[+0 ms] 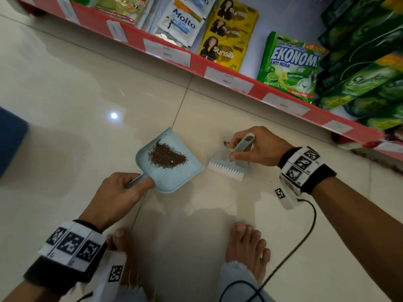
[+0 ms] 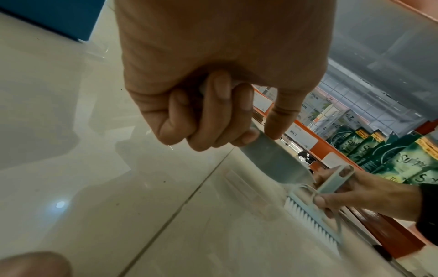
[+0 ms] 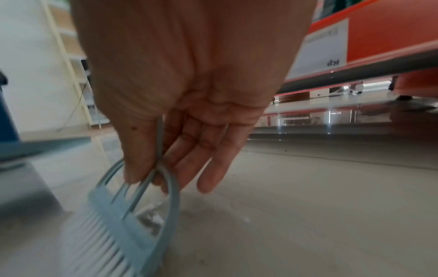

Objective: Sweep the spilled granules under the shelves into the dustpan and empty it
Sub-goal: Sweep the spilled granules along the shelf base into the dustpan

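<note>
A pale blue dustpan (image 1: 174,179) sits low over the tiled floor, with a heap of brown granules (image 1: 166,156) in its middle. My left hand (image 1: 128,185) grips its handle; the left wrist view shows my fingers (image 2: 213,112) curled round it and the pan's underside (image 2: 275,161). To the right, my right hand (image 1: 257,147) pinches the handle of a pale blue brush (image 1: 229,164) with white bristles, which touch the floor just off the pan's right edge. The brush (image 3: 132,221) appears close up in the right wrist view. A few dark specks (image 1: 225,143) lie by my right fingertips.
A red-edged shelf (image 1: 196,64) with price labels runs diagonally behind, stocked with Sunsilk sachets (image 1: 226,35) and a green Ekonomi bag (image 1: 290,64). A low gap (image 3: 331,97) opens under it. My bare feet (image 1: 246,245) stand close behind. A blue object (image 1: 11,140) sits at left. A black cable (image 1: 301,243) trails from my right wrist.
</note>
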### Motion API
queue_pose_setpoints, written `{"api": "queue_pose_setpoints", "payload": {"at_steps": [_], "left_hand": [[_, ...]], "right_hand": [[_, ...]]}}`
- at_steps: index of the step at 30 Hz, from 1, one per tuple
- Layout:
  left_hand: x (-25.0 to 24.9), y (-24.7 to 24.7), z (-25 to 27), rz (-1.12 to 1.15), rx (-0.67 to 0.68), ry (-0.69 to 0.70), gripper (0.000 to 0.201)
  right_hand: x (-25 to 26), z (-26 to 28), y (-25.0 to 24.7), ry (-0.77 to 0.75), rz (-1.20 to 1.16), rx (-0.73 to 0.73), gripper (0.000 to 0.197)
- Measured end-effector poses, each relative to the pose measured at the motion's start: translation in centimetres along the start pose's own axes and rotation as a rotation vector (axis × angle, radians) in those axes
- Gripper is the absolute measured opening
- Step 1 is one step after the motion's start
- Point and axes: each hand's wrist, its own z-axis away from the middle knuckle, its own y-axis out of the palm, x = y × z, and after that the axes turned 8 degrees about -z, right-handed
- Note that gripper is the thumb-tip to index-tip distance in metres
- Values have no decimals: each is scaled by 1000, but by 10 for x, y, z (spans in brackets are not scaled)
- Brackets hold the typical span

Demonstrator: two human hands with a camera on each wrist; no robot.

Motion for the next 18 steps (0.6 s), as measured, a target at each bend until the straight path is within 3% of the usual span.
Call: {"api": "queue_pose_setpoints", "payload": {"at_steps": [5,12,15,18], "left_hand": [[1,9,-10,-36,-25,-2,45],[-11,20,-21,-15,-10,11,45],[-14,22,-24,-10,-4,29,43],[-16,25,-27,-14,4,27,42]], "right_hand": [[-3,-18,-20,-15,62,-261,20],[-3,-2,-48,-44,-84,-402,17],[-9,22,-54,-32,138,-561,14],[-16,30,-41,163,423,-594,14]]}}
